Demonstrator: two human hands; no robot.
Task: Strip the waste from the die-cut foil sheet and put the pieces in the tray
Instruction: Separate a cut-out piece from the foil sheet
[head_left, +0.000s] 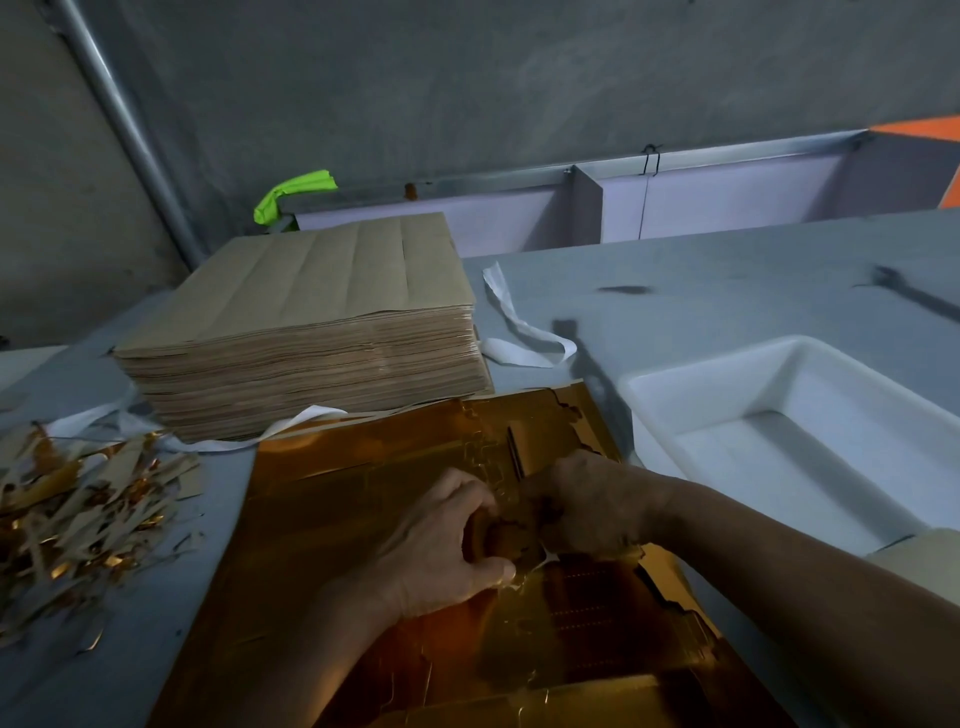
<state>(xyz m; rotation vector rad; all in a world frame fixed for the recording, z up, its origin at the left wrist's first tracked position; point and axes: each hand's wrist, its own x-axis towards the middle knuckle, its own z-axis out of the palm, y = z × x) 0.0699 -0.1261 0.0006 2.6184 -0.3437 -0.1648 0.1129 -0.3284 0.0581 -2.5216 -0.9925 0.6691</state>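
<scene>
Gold foil bunches between the fingers of both hands. The left hand (436, 545) has its thumb and fingers curled tight, pinching the sheet (363, 519) at a cut shape. The right hand (582, 504), touching it knuckle to knuckle, has its fingers curled down onto the same spot; exactly what its fingertips have hold of is hidden, but it looks like a pinch on the foil too.

Around the fingers the sheet lies flat on the table (727, 291), spreading out on every side of them, with die-cut outlines showing both beyond and nearer than the hands. Its right edge is already ragged where waste seems to have come away.

Right of the fingers, just off the sheet's edge, sits the white tray (717, 361); no pieces show in the part in view. Left, well apart, lies a heap of scraps (78, 493), gold and brown. Beyond the fingers stands a stack (301, 332) of brown sheets, with white strips (519, 327) beside it.

By my reading the job is early: some waste stripped, most of this sheet uncut from its frame, nothing yet in the tray.
</scene>
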